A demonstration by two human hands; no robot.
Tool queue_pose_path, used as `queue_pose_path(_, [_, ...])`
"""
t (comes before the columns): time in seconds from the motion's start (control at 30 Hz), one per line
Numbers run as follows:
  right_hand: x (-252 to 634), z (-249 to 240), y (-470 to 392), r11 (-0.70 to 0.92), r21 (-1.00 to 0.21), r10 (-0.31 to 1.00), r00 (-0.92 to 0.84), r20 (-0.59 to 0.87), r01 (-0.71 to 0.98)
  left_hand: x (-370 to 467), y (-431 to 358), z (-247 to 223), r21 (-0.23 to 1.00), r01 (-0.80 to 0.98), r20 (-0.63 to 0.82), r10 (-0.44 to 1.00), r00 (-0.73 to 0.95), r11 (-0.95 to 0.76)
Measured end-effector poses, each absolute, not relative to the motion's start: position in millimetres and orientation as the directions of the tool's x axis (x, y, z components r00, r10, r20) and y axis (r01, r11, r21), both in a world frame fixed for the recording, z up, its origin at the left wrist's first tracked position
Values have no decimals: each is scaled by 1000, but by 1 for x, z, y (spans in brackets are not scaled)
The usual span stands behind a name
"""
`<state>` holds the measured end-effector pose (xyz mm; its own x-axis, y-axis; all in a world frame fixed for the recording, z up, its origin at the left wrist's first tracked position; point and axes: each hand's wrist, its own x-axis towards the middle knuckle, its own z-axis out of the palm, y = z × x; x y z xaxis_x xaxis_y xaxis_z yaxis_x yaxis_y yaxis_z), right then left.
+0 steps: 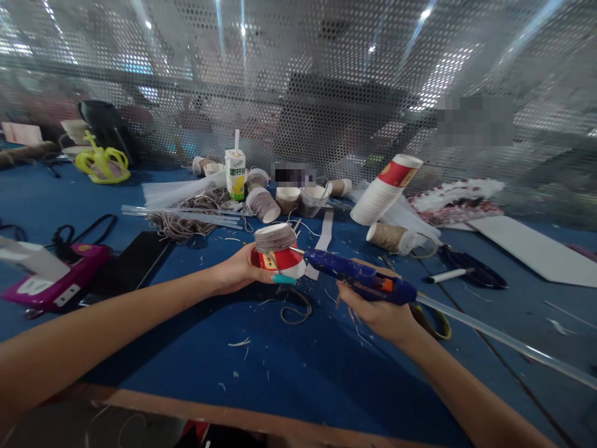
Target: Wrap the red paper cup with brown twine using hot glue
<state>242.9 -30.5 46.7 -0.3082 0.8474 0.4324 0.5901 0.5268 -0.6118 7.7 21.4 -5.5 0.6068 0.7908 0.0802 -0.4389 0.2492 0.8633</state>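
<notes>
My left hand (236,271) grips a partly cord-wrapped paper cup (285,259); my right hand (385,316) grips a glue gun (338,267), nozzle (297,251) beside the cord (275,239). Apparently gluing, I need both steady.

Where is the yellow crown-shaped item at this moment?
In the head view, the yellow crown-shaped item sits on the blue table, toward the far left, just in front of the dark jug.

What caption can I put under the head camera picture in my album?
Left hand holds a cup partly wrapped in string, while the right hand points a blue glue gun at it.
</notes>
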Motion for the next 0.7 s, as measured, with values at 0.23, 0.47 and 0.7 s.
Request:
queue_pose_path(0.23, [241,48,-30,542,-615,836,-294,463,572,7,23,-7,870,-434,94,786,611,233])
queue_pose_path(0.47, [260,33,-24,512,-528,843,-278,460,678,6,24,-8,876,-427,93,788,609,226])
queue_pose_path(0.7, [273,22,-22,490,-525,854,-264,447,696,6,23,-6,855,-453,86,792,604,253])
